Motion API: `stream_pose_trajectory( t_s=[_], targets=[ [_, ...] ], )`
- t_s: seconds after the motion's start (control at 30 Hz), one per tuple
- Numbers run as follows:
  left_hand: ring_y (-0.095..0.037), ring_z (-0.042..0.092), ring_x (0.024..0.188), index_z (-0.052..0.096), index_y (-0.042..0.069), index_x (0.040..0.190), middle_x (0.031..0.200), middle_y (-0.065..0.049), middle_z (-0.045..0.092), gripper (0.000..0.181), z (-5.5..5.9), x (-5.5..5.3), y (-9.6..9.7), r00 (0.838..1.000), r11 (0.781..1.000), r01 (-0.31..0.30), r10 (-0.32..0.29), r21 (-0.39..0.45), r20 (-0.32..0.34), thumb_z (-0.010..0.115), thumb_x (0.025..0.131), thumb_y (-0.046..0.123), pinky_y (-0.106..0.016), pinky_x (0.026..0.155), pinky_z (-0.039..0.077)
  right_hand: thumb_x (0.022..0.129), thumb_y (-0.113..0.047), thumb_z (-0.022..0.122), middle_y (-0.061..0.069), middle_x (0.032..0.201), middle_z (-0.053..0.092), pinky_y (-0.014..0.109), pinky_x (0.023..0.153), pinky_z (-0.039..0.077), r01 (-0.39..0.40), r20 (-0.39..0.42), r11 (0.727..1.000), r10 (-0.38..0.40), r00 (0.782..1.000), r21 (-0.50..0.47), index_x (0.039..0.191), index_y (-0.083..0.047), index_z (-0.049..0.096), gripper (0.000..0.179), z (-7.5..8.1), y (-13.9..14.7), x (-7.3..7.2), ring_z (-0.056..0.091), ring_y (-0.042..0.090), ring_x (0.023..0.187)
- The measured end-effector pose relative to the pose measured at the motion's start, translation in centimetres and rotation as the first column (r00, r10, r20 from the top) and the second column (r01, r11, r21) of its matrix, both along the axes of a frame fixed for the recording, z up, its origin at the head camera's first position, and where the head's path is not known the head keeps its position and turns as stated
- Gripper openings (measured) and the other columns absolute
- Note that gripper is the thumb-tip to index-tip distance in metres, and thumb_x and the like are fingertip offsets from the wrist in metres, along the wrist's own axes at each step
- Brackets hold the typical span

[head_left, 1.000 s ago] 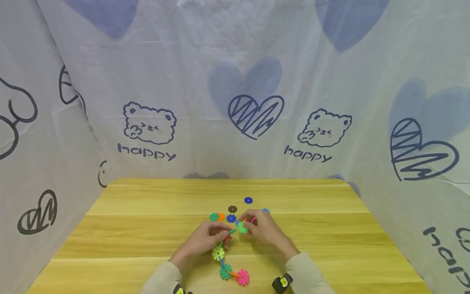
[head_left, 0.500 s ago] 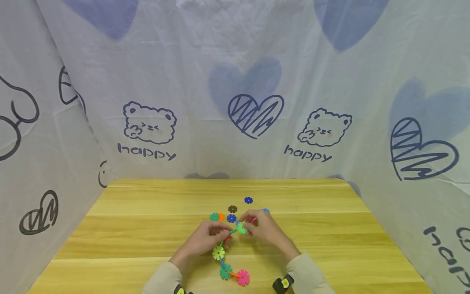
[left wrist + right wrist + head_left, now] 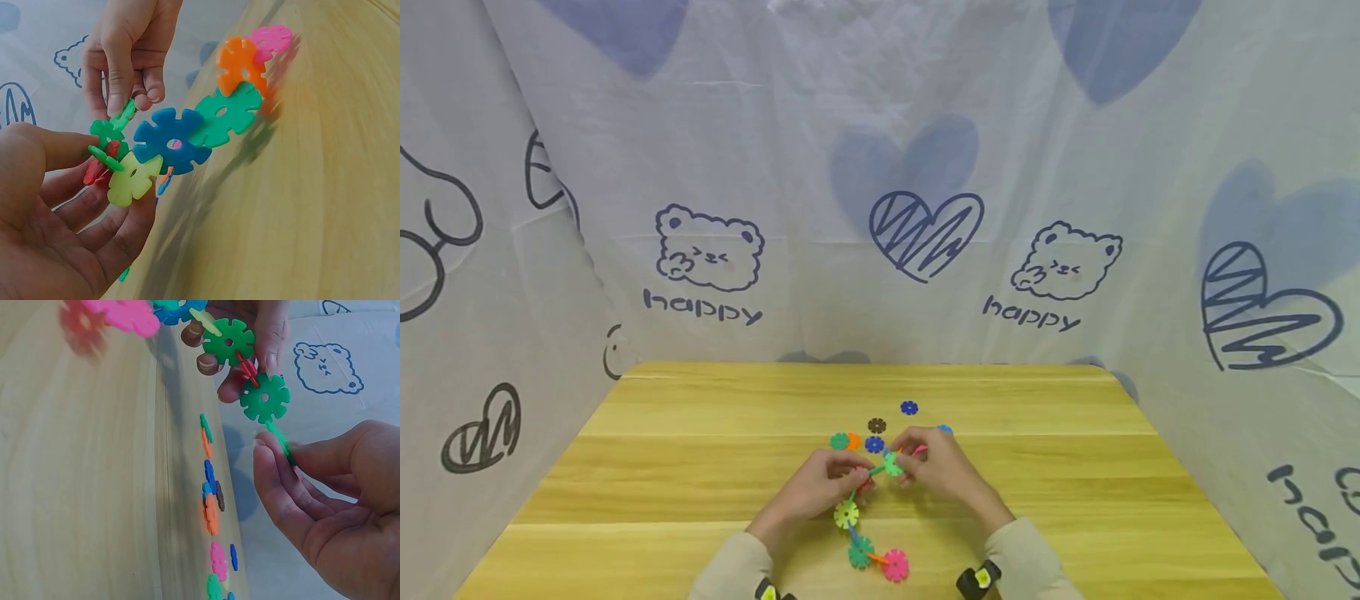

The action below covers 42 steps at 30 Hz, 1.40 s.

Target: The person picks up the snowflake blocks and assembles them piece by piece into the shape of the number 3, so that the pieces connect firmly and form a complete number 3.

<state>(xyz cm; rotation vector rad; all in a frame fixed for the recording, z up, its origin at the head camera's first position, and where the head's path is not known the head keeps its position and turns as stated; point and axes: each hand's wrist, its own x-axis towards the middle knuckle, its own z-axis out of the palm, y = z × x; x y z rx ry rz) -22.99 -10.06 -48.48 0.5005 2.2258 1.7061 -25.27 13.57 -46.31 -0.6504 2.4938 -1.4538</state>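
My left hand point(image 3: 820, 487) pinches a chain of slotted plastic snowflake discs around its red disc point(image 3: 102, 164) and green disc point(image 3: 229, 342). From there the chain runs through a yellow disc point(image 3: 134, 181), a blue disc point(image 3: 164, 147), a green one, an orange disc point(image 3: 236, 65) and a pink disc point(image 3: 895, 565) at its end. Beyond the red disc, another green disc point(image 3: 265, 398) meets the edge of a light green disc point(image 3: 279, 441). My right hand point(image 3: 340, 506) pinches that light green disc between thumb and fingers.
Loose discs lie on the wooden table point(image 3: 662, 467) behind the hands: a brown disc point(image 3: 877, 426), a dark blue disc point(image 3: 909, 407), another blue disc point(image 3: 874, 445), a green disc point(image 3: 839, 441) and others. A printed white curtain point(image 3: 805, 250) surrounds the table.
One second ago a small gap showed between the chain's green end disc and the light green disc; now they meet. Both hands have barely moved.
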Motion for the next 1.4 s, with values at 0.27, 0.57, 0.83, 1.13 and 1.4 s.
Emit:
stream_pose_trajectory(
  t_s=[0.27, 0.57, 0.83, 1.13, 1.4],
  targets=[
    [-0.022, 0.073, 0.084, 0.068, -0.002, 0.124, 0.107, -0.024, 0.074, 0.028, 0.0, 0.0, 0.2, 1.0, 1.0, 0.005, -0.005, -0.004, -0.017, 0.062, 0.103, 0.015, -0.024, 0.074, 0.057, 0.098, 0.002, 0.063, 0.015, 0.093, 0.067, 0.037, 0.068, 0.065, -0.005, 0.015, 1.0, 0.005, 1.0, -0.025, 0.115, 0.007, 0.067, 0.018, 0.0, 0.0, 0.2, 0.075, 0.02, 0.072],
    [-0.023, 0.073, 0.083, 0.068, -0.002, 0.125, 0.106, -0.023, 0.075, 0.029, 0.2, 0.2, 0.3, 1.0, 1.0, 0.005, -0.005, 0.008, -0.001, 0.063, 0.103, 0.015, -0.027, 0.074, 0.058, 0.096, 0.003, 0.064, 0.014, 0.091, 0.067, 0.038, 0.067, 0.065, 0.007, 0.035, 1.0, -0.006, 0.999, -0.03, 0.113, 0.005, 0.068, 0.017, 0.1, -0.1, 0.5, 0.075, 0.022, 0.072],
    [-0.018, 0.071, 0.076, 0.07, -0.001, 0.123, 0.099, -0.023, 0.077, 0.025, 0.4, 0.1, 0.3, 1.0, 1.0, -0.013, 0.013, 0.0, -0.016, 0.063, 0.102, 0.012, -0.024, 0.068, 0.057, 0.095, 0.005, 0.065, 0.018, 0.09, 0.067, 0.04, 0.067, 0.065, 0.021, 0.052, 0.997, -0.017, 0.998, -0.071, 0.108, 0.008, 0.066, 0.013, 0.3, -0.5, 0.8, 0.075, 0.026, 0.071],
    [-0.018, 0.072, 0.074, 0.072, -0.007, 0.115, 0.094, -0.024, 0.077, 0.02, 0.1, 0.3, -0.2, 0.997, 1.0, -0.028, 0.028, 0.003, -0.077, 0.061, 0.1, 0.001, -0.025, 0.067, 0.06, 0.095, 0.01, 0.064, 0.018, 0.096, 0.066, 0.037, 0.067, 0.065, 0.013, 0.097, 0.993, -0.002, 0.995, -0.113, 0.102, 0.009, 0.065, 0.008, -0.4, -1.7, 0.7, 0.076, 0.028, 0.073],
    [-0.025, 0.073, 0.087, 0.074, 0.002, 0.114, 0.101, -0.018, 0.078, 0.02, -0.3, 0.0, 0.0, 0.995, 0.999, -0.046, 0.043, -0.028, -0.089, 0.065, 0.101, 0.014, -0.027, 0.074, 0.058, 0.096, 0.007, 0.064, 0.02, 0.094, 0.066, 0.039, 0.067, 0.065, 0.054, 0.112, 0.99, -0.039, 0.993, -0.128, 0.104, 0.009, 0.063, 0.008, -0.3, -1.4, 0.8, 0.075, 0.029, 0.072]
  ],
)
